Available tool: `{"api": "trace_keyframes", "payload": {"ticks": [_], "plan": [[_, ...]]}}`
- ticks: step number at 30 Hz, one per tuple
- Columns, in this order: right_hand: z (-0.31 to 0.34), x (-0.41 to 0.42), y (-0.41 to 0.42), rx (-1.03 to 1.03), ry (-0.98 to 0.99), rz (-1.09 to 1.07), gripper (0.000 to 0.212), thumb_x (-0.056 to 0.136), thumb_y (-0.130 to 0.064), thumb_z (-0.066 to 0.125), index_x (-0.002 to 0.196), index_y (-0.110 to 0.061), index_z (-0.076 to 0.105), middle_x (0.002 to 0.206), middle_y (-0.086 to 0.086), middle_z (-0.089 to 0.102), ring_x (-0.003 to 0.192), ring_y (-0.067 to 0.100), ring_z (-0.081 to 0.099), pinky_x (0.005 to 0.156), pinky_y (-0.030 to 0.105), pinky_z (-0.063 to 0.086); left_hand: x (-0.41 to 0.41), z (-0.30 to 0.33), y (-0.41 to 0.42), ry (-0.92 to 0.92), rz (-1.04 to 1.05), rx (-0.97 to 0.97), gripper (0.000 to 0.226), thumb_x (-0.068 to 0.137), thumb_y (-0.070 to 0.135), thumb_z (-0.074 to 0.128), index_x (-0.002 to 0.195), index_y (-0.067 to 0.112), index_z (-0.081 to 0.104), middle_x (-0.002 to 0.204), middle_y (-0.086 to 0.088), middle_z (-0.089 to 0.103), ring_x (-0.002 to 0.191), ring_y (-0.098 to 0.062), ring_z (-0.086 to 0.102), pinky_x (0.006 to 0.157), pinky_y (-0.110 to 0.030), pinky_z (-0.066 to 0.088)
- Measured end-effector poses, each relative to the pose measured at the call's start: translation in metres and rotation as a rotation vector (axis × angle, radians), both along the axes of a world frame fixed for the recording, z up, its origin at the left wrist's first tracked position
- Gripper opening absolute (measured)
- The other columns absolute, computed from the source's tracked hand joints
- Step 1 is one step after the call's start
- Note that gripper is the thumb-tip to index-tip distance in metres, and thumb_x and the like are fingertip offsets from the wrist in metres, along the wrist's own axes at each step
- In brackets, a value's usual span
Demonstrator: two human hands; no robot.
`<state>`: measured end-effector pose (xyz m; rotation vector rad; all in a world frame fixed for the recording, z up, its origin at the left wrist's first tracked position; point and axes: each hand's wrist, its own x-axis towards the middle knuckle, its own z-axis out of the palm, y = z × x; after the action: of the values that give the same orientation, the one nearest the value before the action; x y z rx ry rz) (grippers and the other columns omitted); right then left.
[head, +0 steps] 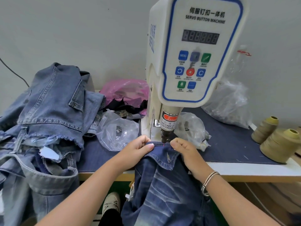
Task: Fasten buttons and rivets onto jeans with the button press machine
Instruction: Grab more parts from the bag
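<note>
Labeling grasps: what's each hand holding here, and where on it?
Both hold the dark jeans by the waistband edge: left hand pinches it left of the press head, right hand right of it.

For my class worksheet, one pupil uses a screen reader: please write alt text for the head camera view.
Two hands, left hand and right hand, pinch the waistband of dark jeans under the punch of a white servo button machine. A pile of lighter jeans lies to the left, thread cones to the right.
</note>
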<state>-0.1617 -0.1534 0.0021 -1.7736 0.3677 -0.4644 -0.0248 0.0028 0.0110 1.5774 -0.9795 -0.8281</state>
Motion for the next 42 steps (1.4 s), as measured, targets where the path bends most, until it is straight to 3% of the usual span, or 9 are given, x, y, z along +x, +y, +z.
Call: {"api": "trace_keyframes", "payload": {"ticks": [4, 9, 14, 19, 26, 31, 36, 42], "plan": [[-0.011, 0.006, 0.003, 0.095, -0.095, -0.006, 0.033, 0.090, -0.016, 0.054, 0.058, -0.024, 0.056, 0.063, -0.011, 0.049, 0.063, 0.002, 0.043, 0.064, 0.014, 0.038, 0.001, -0.016, -0.002, 0.229, 0.019, -0.078, 0.011, 0.096, 0.018, 0.055, 0.086, 0.011, 0.056, 0.075, 0.002, 0.061, 0.069, -0.009, 0.054, 0.062, -0.017, 0.045], [-0.017, 0.004, 0.001, 0.072, -0.163, -0.008, 0.021, 0.082, -0.021, 0.053, 0.064, -0.016, 0.045, 0.064, -0.007, 0.039, 0.064, 0.006, 0.035, 0.060, 0.018, 0.033, 0.003, -0.020, -0.002, 0.331, -0.029, -0.122, 0.014, 0.085, 0.028, 0.069, 0.081, 0.016, 0.062, 0.078, -0.002, 0.063, 0.072, -0.012, 0.058, 0.063, -0.020, 0.047], [-0.018, 0.005, 0.001, 0.070, -0.174, -0.006, 0.021, 0.082, -0.020, 0.052, 0.063, -0.015, 0.045, 0.064, -0.005, 0.038, 0.064, 0.006, 0.034, 0.060, 0.017, 0.032, 0.001, -0.020, -0.002, 0.312, 0.017, -0.123, 0.012, 0.081, 0.032, 0.063, 0.075, 0.022, 0.065, 0.074, -0.001, 0.063, 0.068, -0.011, 0.057, 0.061, -0.020, 0.046], [-0.020, 0.009, 0.001, 0.085, -0.160, -0.013, 0.031, 0.083, -0.022, 0.053, 0.054, -0.026, 0.046, 0.060, -0.012, 0.037, 0.061, 0.004, 0.033, 0.059, 0.018, 0.031, 0.000, -0.019, -0.003, 0.345, 0.033, -0.127, 0.013, 0.080, 0.030, 0.067, 0.076, 0.019, 0.063, 0.072, -0.001, 0.063, 0.064, -0.011, 0.057, 0.058, -0.018, 0.046], [-0.021, 0.010, 0.001, 0.079, -0.151, -0.009, 0.033, 0.085, -0.024, 0.051, 0.052, -0.029, 0.052, 0.057, -0.016, 0.040, 0.060, 0.002, 0.034, 0.062, 0.021, 0.031, -0.001, -0.018, -0.003, 0.333, 0.049, -0.112, 0.014, 0.091, 0.020, 0.058, 0.078, 0.017, 0.063, 0.073, -0.002, 0.064, 0.064, -0.011, 0.059, 0.058, -0.019, 0.047], [-0.022, 0.010, 0.001, 0.072, -0.154, 0.001, 0.034, 0.087, -0.024, 0.049, 0.054, -0.031, 0.056, 0.057, -0.018, 0.046, 0.059, -0.003, 0.039, 0.062, 0.014, 0.035, -0.001, -0.019, -0.003, 0.331, 0.047, -0.117, 0.024, 0.095, 0.015, 0.055, 0.074, 0.020, 0.064, 0.071, 0.000, 0.064, 0.062, -0.010, 0.059, 0.056, -0.017, 0.047], [-0.023, 0.011, -0.001, 0.114, -0.135, -0.004, 0.031, 0.085, -0.026, 0.050, 0.055, -0.031, 0.057, 0.058, -0.017, 0.048, 0.062, -0.002, 0.042, 0.064, 0.018, 0.036, 0.000, -0.019, -0.003, 0.311, 0.051, -0.112, 0.022, 0.095, 0.016, 0.055, 0.076, 0.019, 0.064, 0.073, -0.001, 0.065, 0.064, -0.010, 0.060, 0.057, -0.018, 0.048], [-0.021, 0.001, 0.001, 0.052, -0.168, 0.039, 0.029, 0.086, -0.023, 0.054, 0.057, -0.025, 0.056, 0.061, -0.012, 0.045, 0.063, 0.002, 0.040, 0.062, 0.016, 0.036, -0.005, -0.017, -0.002, 0.222, 0.057, -0.135, 0.028, 0.095, 0.021, 0.052, 0.068, 0.013, 0.053, 0.064, 0.000, 0.051, 0.059, -0.009, 0.049, 0.057, -0.017, 0.040]]}}
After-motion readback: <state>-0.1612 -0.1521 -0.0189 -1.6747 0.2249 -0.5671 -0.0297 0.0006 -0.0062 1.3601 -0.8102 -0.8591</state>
